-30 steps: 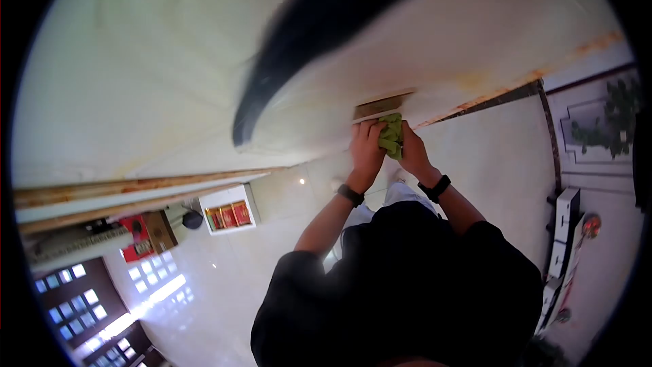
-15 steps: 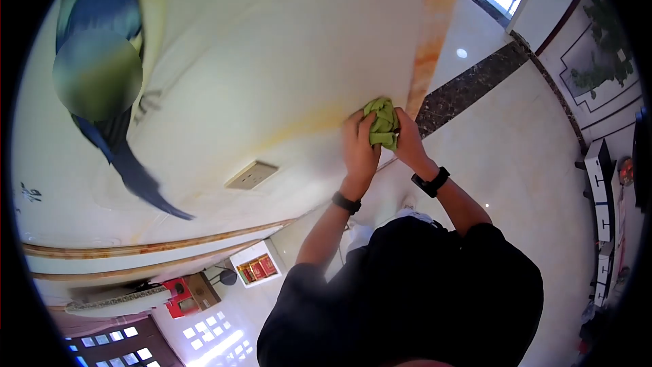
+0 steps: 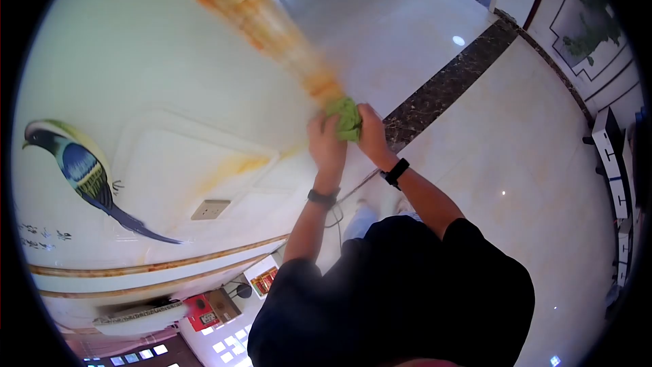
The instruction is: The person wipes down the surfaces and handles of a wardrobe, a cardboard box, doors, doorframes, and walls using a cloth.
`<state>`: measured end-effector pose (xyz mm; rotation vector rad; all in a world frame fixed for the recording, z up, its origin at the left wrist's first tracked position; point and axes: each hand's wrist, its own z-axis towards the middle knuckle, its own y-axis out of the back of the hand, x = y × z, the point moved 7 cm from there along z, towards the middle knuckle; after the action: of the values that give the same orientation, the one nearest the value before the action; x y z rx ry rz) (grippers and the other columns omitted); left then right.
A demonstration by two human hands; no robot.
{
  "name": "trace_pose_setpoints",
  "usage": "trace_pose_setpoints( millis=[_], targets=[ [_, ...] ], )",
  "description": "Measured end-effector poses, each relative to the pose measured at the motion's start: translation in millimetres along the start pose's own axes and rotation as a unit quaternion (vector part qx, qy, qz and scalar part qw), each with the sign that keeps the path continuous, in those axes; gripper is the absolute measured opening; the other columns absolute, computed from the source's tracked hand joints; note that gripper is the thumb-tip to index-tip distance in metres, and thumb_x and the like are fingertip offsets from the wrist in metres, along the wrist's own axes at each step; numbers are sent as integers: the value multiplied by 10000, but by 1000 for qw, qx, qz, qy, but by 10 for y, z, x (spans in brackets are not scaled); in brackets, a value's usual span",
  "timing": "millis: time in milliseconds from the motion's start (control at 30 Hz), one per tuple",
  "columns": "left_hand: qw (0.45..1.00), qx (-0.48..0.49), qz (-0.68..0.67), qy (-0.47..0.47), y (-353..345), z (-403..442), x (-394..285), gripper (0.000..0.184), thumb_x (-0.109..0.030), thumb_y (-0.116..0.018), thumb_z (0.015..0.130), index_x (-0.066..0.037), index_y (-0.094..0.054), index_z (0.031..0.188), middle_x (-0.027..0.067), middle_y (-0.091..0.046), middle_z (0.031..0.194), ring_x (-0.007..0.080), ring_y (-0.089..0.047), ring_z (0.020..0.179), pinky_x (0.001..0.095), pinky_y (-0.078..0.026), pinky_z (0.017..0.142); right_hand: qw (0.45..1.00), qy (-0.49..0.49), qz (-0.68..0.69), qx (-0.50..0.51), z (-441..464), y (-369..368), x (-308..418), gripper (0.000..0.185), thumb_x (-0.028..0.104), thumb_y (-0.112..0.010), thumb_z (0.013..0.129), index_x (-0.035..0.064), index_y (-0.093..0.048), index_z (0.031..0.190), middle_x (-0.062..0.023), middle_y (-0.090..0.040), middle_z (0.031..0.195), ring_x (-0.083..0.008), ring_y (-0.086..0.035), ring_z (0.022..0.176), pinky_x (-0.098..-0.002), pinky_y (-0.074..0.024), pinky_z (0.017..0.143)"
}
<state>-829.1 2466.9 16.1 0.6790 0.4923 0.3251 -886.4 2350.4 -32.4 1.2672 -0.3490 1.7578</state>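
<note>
Bunched between my two hands is a crumpled green cloth [image 3: 346, 121]. My left hand [image 3: 327, 146] grips it from the left, fingers curled over its top. From the other side my right hand [image 3: 373, 137] closes on it, and part of the cloth hides those fingertips. The cloth is at the lower end of an orange marbled wall edge [image 3: 258, 24], seeming to touch it. Left of my hands is the glossy white wall [image 3: 265, 105] with a painted bird [image 3: 85, 173] and a socket plate [image 3: 211, 209].
A dark marble strip [image 3: 451, 85] crosses the pale tiled floor [image 3: 468, 183]. Low white cabinets [image 3: 610, 153] line the right side. At lower left are a white box of red packets [image 3: 261, 277], a red box [image 3: 202, 312] and a cable [image 3: 334, 216] near my feet.
Both hands and the cloth have shifted left in view. My view has turned, so the whole bird and more floor beyond the wall edge now show. Both hands still hold the cloth.
</note>
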Motion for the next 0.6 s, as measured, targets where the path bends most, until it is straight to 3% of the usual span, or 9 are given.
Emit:
trace_pose_setpoints(
  millis=[167,233,300,433,500,600],
  targets=[
    [1000,-9,6,-1,184,140,-143,415,27,-701,715,-39,-627,1119,169,-555,1176,357,-544,1084,407,-476,905,998,-24,34,46,157,27,90,297,138,-658,840,80,-510,1090,-185,-610,981,-414,-604,928,-474,-488,735],
    [999,-34,-30,16,380,298,-295,445,56,-703,703,-5,-622,1136,181,-531,1208,356,-548,1074,408,-492,892,997,42,56,34,336,215,411,262,107,-623,857,78,-494,1083,-199,-608,982,-428,-608,898,-487,-490,712],
    [998,-54,-21,13,460,373,-351,424,49,-694,738,-2,-608,1150,181,-506,1224,369,-547,1084,408,-493,894,992,34,103,70,439,222,455,235,89,-609,857,75,-490,1058,-200,-605,986,-436,-612,860,-488,-493,678],
    [998,-65,16,-14,176,285,-414,390,25,-713,749,11,-606,1124,189,-547,1161,360,-562,1047,413,-483,897,991,64,76,91,465,280,176,247,98,-617,821,74,-477,1023,-140,-578,967,-404,-613,746,-469,-491,616],
    [1000,-11,22,-1,-118,236,-458,402,31,-717,734,9,-612,1121,179,-572,1134,350,-579,1035,402,-493,889,988,12,56,146,468,314,-183,306,206,-677,818,91,-487,1030,-181,-613,855,-420,-626,807,-476,-500,658],
    [996,82,17,15,-761,229,-668,410,46,-713,717,7,-622,1115,164,-604,1106,338,-599,1020,390,-508,869,988,-62,39,133,653,627,-857,284,164,-646,818,79,-477,1030,-159,-584,979,-417,-613,828,-483,-492,672]
  ],
)
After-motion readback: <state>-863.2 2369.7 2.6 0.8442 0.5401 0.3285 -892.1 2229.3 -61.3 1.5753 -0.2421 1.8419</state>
